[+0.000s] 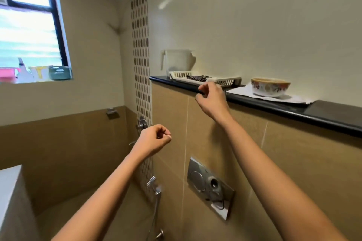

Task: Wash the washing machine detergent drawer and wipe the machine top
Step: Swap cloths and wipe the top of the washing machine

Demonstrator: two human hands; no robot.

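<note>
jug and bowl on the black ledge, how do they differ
The jug is plain white, tall, with a handle on its left side; the bowl is low, wide and flower-patterned. The jug stands behind the slotted tray near the ledge's left end; the bowl sits further right on a white cloth. Both stand upright, and neither hand touches them.
</note>
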